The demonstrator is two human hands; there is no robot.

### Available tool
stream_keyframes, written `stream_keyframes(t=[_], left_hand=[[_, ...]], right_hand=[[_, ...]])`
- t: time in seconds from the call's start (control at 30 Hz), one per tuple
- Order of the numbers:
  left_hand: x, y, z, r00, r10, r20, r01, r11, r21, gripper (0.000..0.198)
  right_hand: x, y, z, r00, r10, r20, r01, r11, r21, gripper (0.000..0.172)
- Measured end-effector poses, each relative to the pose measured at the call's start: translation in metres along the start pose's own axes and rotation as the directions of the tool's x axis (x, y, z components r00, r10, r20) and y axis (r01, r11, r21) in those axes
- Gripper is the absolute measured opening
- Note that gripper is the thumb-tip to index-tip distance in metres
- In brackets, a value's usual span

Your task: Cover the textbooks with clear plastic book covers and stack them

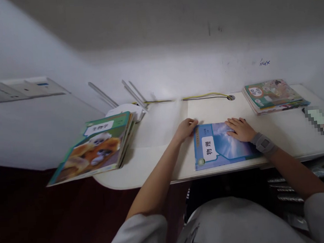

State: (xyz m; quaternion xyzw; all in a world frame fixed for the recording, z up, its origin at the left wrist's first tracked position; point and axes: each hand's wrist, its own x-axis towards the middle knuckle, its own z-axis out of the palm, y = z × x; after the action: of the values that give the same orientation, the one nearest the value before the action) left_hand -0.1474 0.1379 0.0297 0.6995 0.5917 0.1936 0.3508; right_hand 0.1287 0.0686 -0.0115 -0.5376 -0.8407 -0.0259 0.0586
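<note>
Grey sleeves [138,236]; physics textbook [221,145] touching left hand [185,131], under right hand [240,129]

The left hand [185,130] reaches toward 1 o'clock, fingers loosely curled; the right hand [240,129] lies flat, palm down, fingers toward 9 o'clock, the right forearm [296,173] angling in from 4 o'clock.

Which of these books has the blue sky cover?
The physics textbook under the right hand. The stack by the wall and the book showing an orange animal have green-framed covers instead.
</note>
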Motion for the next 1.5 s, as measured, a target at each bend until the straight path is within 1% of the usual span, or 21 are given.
stream_keyframes(t=[0.1,0.17,0.23,0.3,0.37,0.47,0.5,0.6,0.67,0.73,0.8,0.87,0.97,1.03,1.07,1.1,1.2,1.27,1.37,1.43,1.5], left_hand=[[-0.043,-0.009,0.0,0.998,-0.044,0.051,0.054,0.976,-0.213,0.044],[-0.077,-0.014,0.0,0.988,-0.079,0.133,0.126,0.908,-0.399,0.043],[-0.111,-0.018,-0.002,0.987,-0.123,0.102,0.154,0.899,-0.41,0.041],[-0.141,-0.022,-0.003,0.987,-0.154,0.048,0.162,0.936,-0.312,0.039],[-0.166,-0.026,0.002,0.97,-0.203,0.132,0.235,0.917,-0.323,0.047],[-0.191,-0.029,0.033,0.89,-0.197,0.411,0.399,0.771,-0.496,0.058],[-0.196,-0.028,0.048,0.877,-0.171,0.449,0.428,0.702,-0.569,0.059],[-0.204,-0.025,0.092,0.909,-0.166,0.382,0.415,0.441,-0.796,0.055],[-0.204,-0.021,0.11,0.924,-0.2,0.325,0.375,0.313,-0.873,0.047],[-0.203,-0.018,0.113,0.943,-0.184,0.276,0.321,0.292,-0.901,0.04],[-0.199,-0.016,0.102,0.96,-0.102,0.26,0.279,0.374,-0.884,0.034],[-0.193,-0.014,0.084,0.963,-0.015,0.269,0.24,0.5,-0.832,0.029],[-0.177,-0.009,0.059,0.96,0.078,0.268,0.159,0.636,-0.755,0.025],[-0.163,-0.002,0.051,0.963,0.125,0.237,0.105,0.638,-0.763,0.026],[-0.154,0.002,0.05,0.968,0.141,0.206,0.08,0.608,-0.79,0.026],[-0.146,0.007,0.051,0.974,0.149,0.169,0.056,0.562,-0.825,0.026],[-0.118,0.023,0.052,0.977,0.169,0.13,0.044,0.434,-0.9,0.029],[-0.099,0.032,0.047,0.964,0.208,0.167,0.074,0.393,-0.917,0.035],[-0.073,0.046,0.032,0.925,0.286,0.248,0.123,0.394,-0.911,0.054],[-0.059,0.059,0.024,0.877,0.342,0.337,0.156,0.461,-0.874,0.065],[-0.05,0.076,0.021,0.824,0.395,0.407,0.147,0.544,-0.826,0.067]], right_hand=[[0.0,-0.001,-0.001,1.0,0.002,-0.017,-0.002,1.0,0.006,0.055],[0.0,-0.002,-0.003,0.999,0.007,-0.036,-0.007,1.0,0.01,0.054],[0.0,-0.004,-0.004,0.999,0.009,-0.051,-0.008,1.0,0.015,0.052],[-0.001,-0.006,-0.006,0.998,0.013,-0.059,-0.013,1.0,0.015,0.05],[-0.003,-0.009,-0.008,0.998,0.025,-0.063,-0.025,1.0,0.009,0.05],[-0.014,-0.019,-0.01,0.996,0.045,-0.073,-0.046,0.999,-0.004,0.05],[-0.02,-0.024,-0.011,0.996,0.051,-0.078,-0.052,0.999,-0.008,0.05],[-0.042,-0.039,-0.016,0.993,0.074,-0.096,-0.076,0.997,-0.012,0.049],[-0.055,-0.047,-0.018,0.99,0.09,-0.105,-0.09,0.996,0.004,0.047],[-0.065,-0.049,-0.02,0.987,0.112,-0.112,-0.107,0.993,0.051,0.041],[-0.068,-0.046,-0.02,0.982,0.137,-0.128,-0.119,0.983,0.142,0.034],[-0.067,-0.038,-0.02,0.972,0.169,-0.161,-0.122,0.956,0.265,0.032],[-0.062,-0.025,-0.029,0.946,0.264,-0.187,-0.15,0.871,0.469,0.034],[-0.061,-0.016,-0.039,0.939,0.308,-0.155,-0.155,0.779,0.608,0.039],[-0.061,-0.013,-0.045,0.935,0.328,-0.135,-0.151,0.713,0.684,0.042],[-0.063,-0.009,-0.051,0.926,0.36,-0.115,-0.148,0.625,0.766,0.045],[-0.069,0.001,-0.068,0.865,0.502,0.004,-0.149,0.249,0.957,0.048],[-0.074,0.011,-0.078,0.838,0.542,0.072,-0.147,0.096,0.984,0.049],[-0.081,0.029,-0.088,0.841,0.529,0.112,-0.179,0.077,0.981,0.047],[-0.087,0.041,-0.091,0.848,0.508,0.152,-0.211,0.06,0.976,0.045],[-0.093,0.049,-0.091,0.85,0.493,0.183,-0.232,0.039,0.972,0.042]])
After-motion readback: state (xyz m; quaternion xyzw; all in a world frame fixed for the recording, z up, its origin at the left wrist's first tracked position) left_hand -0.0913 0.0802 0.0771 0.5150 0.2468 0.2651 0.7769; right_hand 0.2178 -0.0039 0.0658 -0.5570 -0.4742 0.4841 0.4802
